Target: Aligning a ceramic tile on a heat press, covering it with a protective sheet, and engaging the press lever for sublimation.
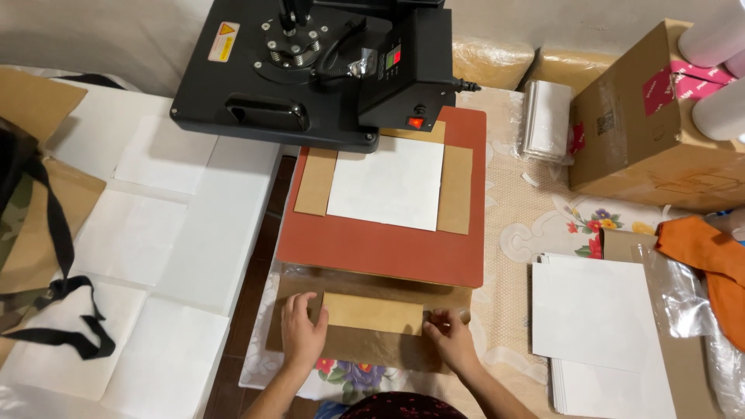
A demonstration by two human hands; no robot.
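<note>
Floral lace cloth covered the counter (535,225), which carried, at its far side, a black heat press (310,70) swung left off its red-brown base pad (388,248). On that pad lay a white sheet (388,182) over brown paper strips.

Near edge, centre: a small tan kraft rectangle (372,313) lay flat on a larger brown paper sheet (365,349), just in front of the pad. Left hand (301,330): palm down, fingers extended forward, fingertips resting on the rectangle's left end; not clenched. Right hand (450,334): fingers curled, pinching the rectangle's right end at its near corner. Both forearms entered from the bottom edge, angled inward.

Right: a stack of white sheets (597,318), clear plastic wrap (675,295), orange fabric (710,256), a cardboard box (644,124).

Left: white paper sheets (140,233) spread out, and a bag with black straps (46,310).
</note>
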